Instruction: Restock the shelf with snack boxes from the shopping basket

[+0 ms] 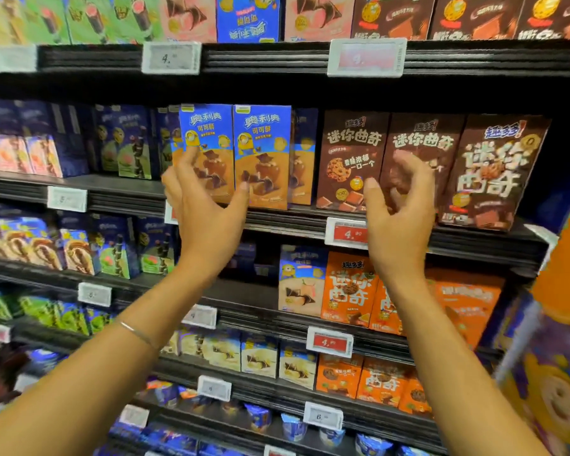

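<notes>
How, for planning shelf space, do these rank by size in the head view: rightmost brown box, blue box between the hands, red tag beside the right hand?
1. Brown box, though nearness may enlarge it.
2. Blue box.
3. Red tag.

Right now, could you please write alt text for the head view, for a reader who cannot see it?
Two bare hands reach up to a shop shelf, holding nothing: the left hand in front of blue snack boxes, the right hand in front of brown cookie boxes. Price tags line the shelf edges.
</notes>
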`<state>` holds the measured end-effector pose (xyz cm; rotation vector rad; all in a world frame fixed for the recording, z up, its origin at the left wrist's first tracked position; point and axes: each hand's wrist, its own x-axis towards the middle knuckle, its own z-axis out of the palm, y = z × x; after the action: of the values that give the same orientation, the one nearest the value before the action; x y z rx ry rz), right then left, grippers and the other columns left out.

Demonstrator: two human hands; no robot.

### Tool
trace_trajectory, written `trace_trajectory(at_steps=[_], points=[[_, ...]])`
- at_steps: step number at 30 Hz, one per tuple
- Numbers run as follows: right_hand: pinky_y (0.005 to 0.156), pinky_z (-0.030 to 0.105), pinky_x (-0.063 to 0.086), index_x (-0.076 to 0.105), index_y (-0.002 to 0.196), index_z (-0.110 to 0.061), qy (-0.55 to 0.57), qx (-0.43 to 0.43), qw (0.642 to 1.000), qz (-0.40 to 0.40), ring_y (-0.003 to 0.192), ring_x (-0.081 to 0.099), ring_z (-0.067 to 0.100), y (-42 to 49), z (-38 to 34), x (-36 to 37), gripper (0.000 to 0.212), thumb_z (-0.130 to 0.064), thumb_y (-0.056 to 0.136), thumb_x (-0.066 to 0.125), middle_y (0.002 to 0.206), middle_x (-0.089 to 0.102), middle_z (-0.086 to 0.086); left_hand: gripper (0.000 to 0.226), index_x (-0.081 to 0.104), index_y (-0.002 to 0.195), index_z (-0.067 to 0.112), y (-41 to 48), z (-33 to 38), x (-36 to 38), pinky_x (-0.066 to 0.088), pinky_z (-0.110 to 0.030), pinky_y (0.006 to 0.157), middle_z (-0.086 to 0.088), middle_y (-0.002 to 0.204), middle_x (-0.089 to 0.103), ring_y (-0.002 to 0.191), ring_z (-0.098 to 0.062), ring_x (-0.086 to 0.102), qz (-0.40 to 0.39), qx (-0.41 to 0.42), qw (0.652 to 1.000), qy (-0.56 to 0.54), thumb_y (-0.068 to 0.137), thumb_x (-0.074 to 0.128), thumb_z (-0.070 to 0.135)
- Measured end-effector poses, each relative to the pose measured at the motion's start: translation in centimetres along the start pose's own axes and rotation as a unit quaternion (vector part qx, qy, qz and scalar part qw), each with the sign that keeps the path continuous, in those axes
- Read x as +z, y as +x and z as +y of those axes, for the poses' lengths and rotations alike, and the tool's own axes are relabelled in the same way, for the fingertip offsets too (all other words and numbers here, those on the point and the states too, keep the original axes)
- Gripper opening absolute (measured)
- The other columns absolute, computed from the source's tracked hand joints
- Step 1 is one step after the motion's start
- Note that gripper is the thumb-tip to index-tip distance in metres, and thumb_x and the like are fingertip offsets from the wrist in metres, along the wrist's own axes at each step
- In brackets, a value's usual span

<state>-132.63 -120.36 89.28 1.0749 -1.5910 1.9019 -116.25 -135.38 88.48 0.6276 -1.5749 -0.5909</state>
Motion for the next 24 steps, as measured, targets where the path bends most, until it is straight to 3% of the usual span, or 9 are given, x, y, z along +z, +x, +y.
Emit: trace_trajectory(at_steps=[4,8,12,17,20,24], points=[[0.097,0.024,0.050,0.055,0.132,-0.017,-0.009,0.036,0.994,-0.101,0.115,0.056,0.009,-1.4,-0.8,4.4,0.039,-0.029,0.096,0.065,0.128,0.058,-0.002,0.106,0.018,0.165,0.010,4.3,-3.1,-3.1,0.023,-0.029,0.119,-0.015,0.161,0.024,0.152,-0.029,0.027,-0.033,-0.057,0.995,0.071,0.086,0.083,0.039],[0.097,0.039,0.052,0.053,0.135,-0.018,-0.088,0.060,0.982,-0.154,0.114,0.060,0.015,-1.6,-1.5,8.4,0.045,-0.037,0.096,0.065,0.125,0.060,-0.003,0.113,0.014,0.165,0.011,7.9,-4.5,-4.5,0.031,-0.040,0.123,-0.015,0.163,0.032,0.151,-0.030,0.036,-0.115,-0.104,0.987,0.053,0.085,0.087,0.041],[0.094,0.045,0.052,0.054,0.131,-0.019,-0.163,0.057,0.978,-0.116,0.108,0.061,0.019,-2.2,-1.8,10.6,0.044,-0.041,0.094,0.065,0.122,0.063,0.000,0.089,0.033,0.153,0.015,9.2,-5.6,-4.7,0.043,-0.048,0.117,-0.009,0.150,0.050,0.137,-0.026,0.052,-0.189,-0.096,0.977,0.026,0.085,0.087,0.039],[0.089,0.046,0.054,0.055,0.127,-0.021,-0.213,0.060,0.971,-0.085,0.099,0.063,0.017,-2.8,-2.1,12.0,0.039,-0.036,0.093,0.067,0.121,0.062,-0.002,0.086,0.038,0.150,0.019,9.8,-7.1,-4.5,0.044,-0.037,0.111,-0.011,0.148,0.038,0.130,-0.026,0.049,-0.190,-0.070,0.978,0.057,0.084,0.087,0.044],[0.088,0.046,0.054,0.056,0.127,-0.020,-0.229,0.072,0.968,-0.073,0.100,0.064,0.018,-2.8,-2.2,12.3,0.038,-0.031,0.093,0.068,0.122,0.063,-0.001,0.072,0.049,0.144,0.021,10.0,-7.9,-4.4,0.049,-0.051,0.111,-0.011,0.145,0.043,0.133,-0.032,0.051,-0.190,-0.051,0.978,0.070,0.086,0.083,0.045],[0.088,0.044,0.056,0.057,0.125,-0.019,-0.227,0.090,0.968,-0.058,0.097,0.064,0.015,-2.8,-2.4,12.8,0.035,-0.028,0.093,0.069,0.120,0.064,0.000,0.051,0.053,0.132,0.024,9.8,-8.2,-4.3,0.050,-0.057,0.104,0.000,0.134,0.062,0.124,-0.026,0.061,-0.202,-0.030,0.977,0.054,0.091,0.078,0.041]])
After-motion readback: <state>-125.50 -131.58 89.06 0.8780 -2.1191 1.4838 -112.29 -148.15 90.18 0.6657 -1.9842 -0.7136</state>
